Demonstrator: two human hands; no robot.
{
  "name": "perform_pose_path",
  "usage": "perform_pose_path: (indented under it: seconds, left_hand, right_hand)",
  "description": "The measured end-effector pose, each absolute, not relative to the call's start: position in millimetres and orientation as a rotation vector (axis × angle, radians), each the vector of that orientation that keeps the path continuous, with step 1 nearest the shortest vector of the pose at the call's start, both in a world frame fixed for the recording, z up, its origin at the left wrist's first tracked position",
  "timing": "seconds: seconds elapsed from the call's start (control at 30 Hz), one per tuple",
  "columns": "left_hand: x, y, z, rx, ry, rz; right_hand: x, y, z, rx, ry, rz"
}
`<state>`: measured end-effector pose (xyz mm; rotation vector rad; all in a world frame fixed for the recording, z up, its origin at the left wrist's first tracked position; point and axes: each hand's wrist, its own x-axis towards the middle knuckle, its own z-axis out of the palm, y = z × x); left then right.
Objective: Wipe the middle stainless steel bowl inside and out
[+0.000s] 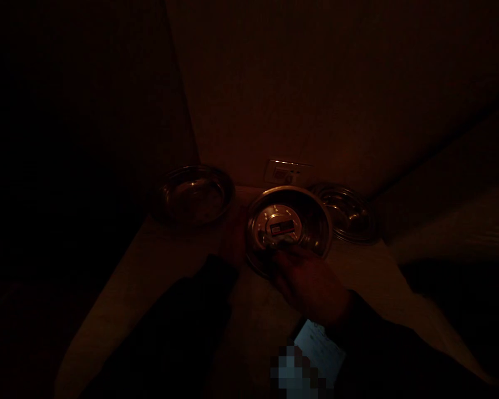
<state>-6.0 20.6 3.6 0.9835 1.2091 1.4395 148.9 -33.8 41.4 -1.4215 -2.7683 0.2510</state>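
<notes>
The scene is very dark. A shiny steel bowl with a small label inside is tilted toward me over a pale counter. My left hand grips its left rim, and my right hand holds its lower right edge, fingers curled on the rim. Both arms wear dark sleeves.
Another steel bowl sits at the back left and a steel plate at the back right. A wall socket is on the wall behind them. A lit white sheet or screen shows below my right wrist. The pale counter drops into darkness on the left.
</notes>
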Motion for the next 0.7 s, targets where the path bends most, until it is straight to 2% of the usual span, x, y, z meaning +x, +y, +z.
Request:
perform_pose_path:
  seconds: [0.37, 0.7]
  left_hand:
    - [-4.5, 28.5, -9.8, 0.878, 1.245, 1.423]
    - [-3.0, 20.2, 3.3, 0.951, 1.178, 1.46]
  right_hand:
    - [110.7, -12.3, 29.3, -1.327, -2.634, 0.13]
    - [155.3, -34.6, 49.1, -1.4, -2.823, 0.26]
